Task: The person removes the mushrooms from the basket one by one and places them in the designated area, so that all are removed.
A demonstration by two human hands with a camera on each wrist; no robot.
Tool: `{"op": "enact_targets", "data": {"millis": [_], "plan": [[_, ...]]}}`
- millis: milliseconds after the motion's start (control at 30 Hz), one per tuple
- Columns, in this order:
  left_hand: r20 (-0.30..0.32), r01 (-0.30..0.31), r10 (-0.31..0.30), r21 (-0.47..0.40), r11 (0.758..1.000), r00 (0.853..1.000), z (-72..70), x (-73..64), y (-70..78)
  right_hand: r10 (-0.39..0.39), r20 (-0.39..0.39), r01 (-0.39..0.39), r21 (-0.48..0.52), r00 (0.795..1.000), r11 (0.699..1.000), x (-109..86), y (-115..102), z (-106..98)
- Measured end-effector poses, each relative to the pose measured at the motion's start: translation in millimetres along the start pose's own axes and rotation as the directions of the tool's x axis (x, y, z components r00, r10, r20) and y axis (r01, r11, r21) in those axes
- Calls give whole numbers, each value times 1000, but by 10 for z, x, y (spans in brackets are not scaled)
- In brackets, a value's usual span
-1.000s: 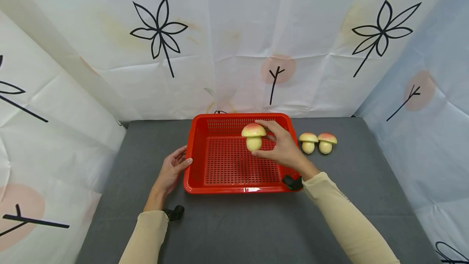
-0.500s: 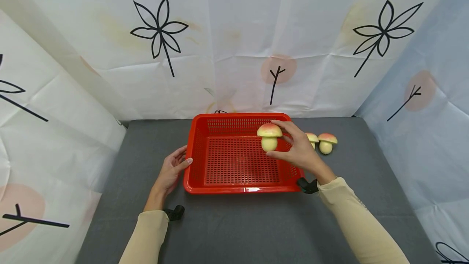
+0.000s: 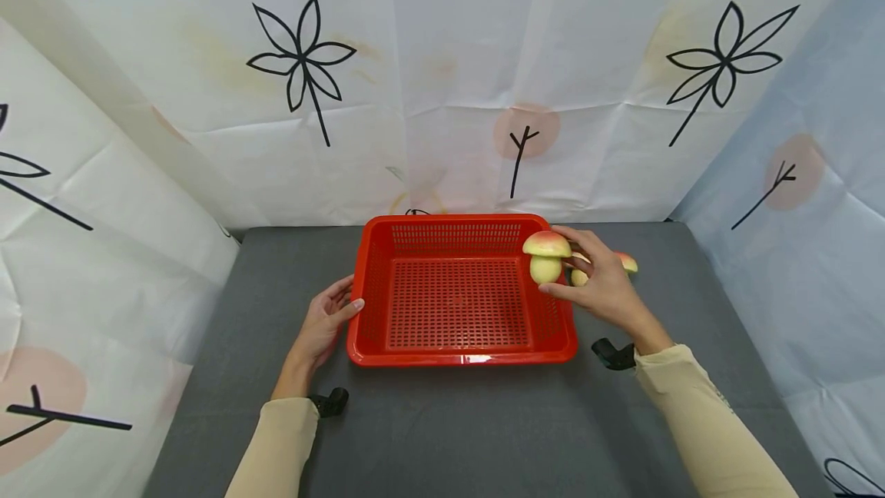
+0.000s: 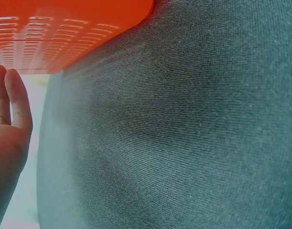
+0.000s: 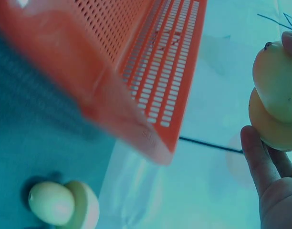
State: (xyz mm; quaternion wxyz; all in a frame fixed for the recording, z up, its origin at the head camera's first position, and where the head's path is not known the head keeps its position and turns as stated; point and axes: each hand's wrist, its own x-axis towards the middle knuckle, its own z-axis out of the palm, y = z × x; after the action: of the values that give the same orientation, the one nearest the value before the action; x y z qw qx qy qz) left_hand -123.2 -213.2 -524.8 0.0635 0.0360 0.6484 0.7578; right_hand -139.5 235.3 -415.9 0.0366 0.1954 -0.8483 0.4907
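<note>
My right hand [image 3: 608, 283] pinches a toy mushroom [image 3: 546, 267], upright with a red-and-yellow cap and pale yellow stem, over the right rim of a red plastic basket [image 3: 456, 360]. In the right wrist view, thumb and fingers hold the mushroom [image 5: 277, 83] by its stem end and cap, beside the basket wall [image 5: 155, 71]. My left hand [image 3: 328, 317] holds the basket's left rim, thumb over the edge and the other fingers along the outside wall. Two more toy mushrooms stand right of the basket; one [image 3: 579, 277] is partly covered by my right hand, the other [image 3: 629, 262] mostly.
A grey cloth-covered table [image 3: 442, 429] lies under the basket. White patterned fabric [image 3: 442, 83] hangs at the back and both sides. Black wrist cameras are strapped at the left wrist [image 3: 330, 402] and right wrist [image 3: 611, 354].
The right hand has carried the toy mushroom rightward, from above the basket's inside to its right rim, now overlapping the two standing mushrooms. The left hand and basket have stayed put.
</note>
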Motion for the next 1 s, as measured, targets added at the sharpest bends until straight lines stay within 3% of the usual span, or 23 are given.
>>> {"op": "enact_targets", "data": {"millis": [433,600,1000], "plan": [[3,4,-4,-8,1000,1000,7,-2,16,-1,-66,-3,-69,998,998,-133,230,-258],[-3,1,-1,-8,1000,1000,1,13,-3,38,-85,-43,-60,996,997,-206,366,-361],[-8,-7,7,4,1000,1000,-2,14,-8,157,-88,-169,-147,984,975,-328,597,-596]]}}
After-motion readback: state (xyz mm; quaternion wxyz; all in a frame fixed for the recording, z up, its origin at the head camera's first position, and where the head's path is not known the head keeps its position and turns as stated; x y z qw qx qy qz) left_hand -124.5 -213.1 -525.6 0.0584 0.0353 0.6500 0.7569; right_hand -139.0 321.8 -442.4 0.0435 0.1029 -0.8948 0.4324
